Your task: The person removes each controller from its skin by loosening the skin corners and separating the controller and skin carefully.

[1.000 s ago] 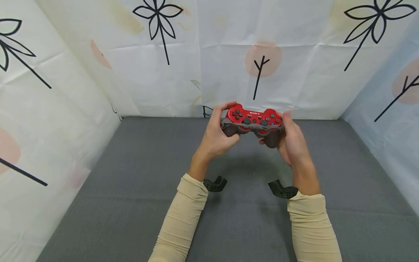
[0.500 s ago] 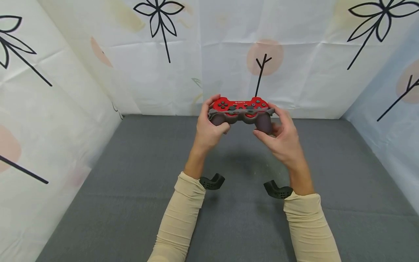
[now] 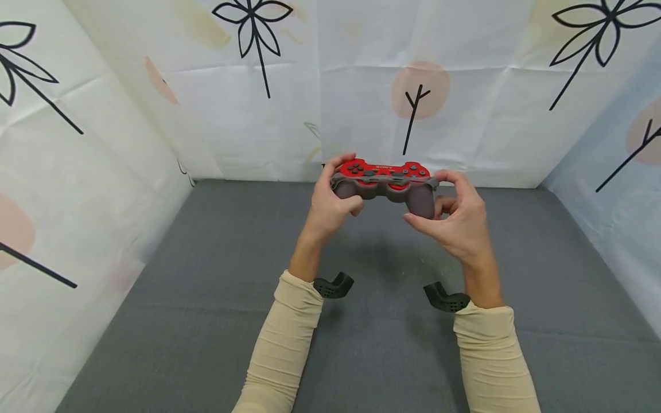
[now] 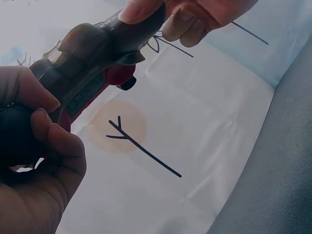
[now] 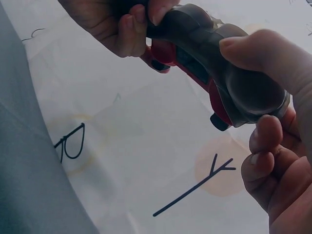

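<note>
A red game controller point(image 3: 379, 170) with a dark grey rubbery cover point(image 3: 420, 202) around its underside and grips is raised above the grey surface. My left hand point(image 3: 327, 212) grips its left end, thumb bent below and fingers over the far edge. At the other end, my right hand point(image 3: 467, 223) pinches the covered right grip, its thumb underneath and forefinger at the upper corner. Seen from the right wrist, the thumb point(image 5: 243, 48) presses the cover point(image 5: 253, 92) and curled fingers meet its edge. The left wrist view shows the controller's dark underside point(image 4: 83, 48) between both hands.
A grey cloth-covered surface point(image 3: 222, 246) spreads below the hands. White printed sheets point(image 3: 356, 115) with leaf and twig drawings stand behind and at both sides. Black perforated pieces point(image 3: 334, 285) sit at both wrists, beside beige sleeves point(image 3: 284, 338).
The controller shifted left, then slightly right and down, its face tilting further away. My right thumb moved from the controller's upper right side to beneath the right grip; the left hand kept its hold.
</note>
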The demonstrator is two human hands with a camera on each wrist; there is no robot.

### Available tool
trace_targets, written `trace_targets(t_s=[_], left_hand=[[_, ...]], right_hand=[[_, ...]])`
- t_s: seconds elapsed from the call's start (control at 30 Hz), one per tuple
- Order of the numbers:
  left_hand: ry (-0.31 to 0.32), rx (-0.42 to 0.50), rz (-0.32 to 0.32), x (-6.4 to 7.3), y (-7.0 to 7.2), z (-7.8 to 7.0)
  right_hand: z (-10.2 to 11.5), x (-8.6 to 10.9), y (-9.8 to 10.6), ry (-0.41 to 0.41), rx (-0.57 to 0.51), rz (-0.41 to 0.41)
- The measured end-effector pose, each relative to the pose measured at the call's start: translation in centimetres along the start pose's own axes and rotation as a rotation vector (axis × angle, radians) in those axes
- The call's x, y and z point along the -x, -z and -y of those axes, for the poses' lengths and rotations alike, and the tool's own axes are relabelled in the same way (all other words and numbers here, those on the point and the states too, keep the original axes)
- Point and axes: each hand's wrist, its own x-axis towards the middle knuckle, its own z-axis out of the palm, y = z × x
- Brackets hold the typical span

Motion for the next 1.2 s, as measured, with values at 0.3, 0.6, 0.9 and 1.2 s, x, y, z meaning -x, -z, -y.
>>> trace_targets(t_s=[0.3,0.6,0.9,1.2], left_hand=[[-0.007,0.018,0.017,-0.2,-0.5,-0.2],[-0.03,0.055,0.0,-0.4,-0.3,-0.3],[-0.026,0.055,-0.114,-0.5,-1.1,0.3],[0.04,0.028,-0.074,-0.3,-1.0,0.7]], right_hand=[[0.5,-0.2,0.5,-0.01,-0.064,0.006],[0.8,-0.4,0.3,-0.101,-0.024,0.057],[0.1,-0.5,-0.2,-0.128,0.029,0.125],[-0.7,0.1,-0.7,-0.176,0.132,0.071]])
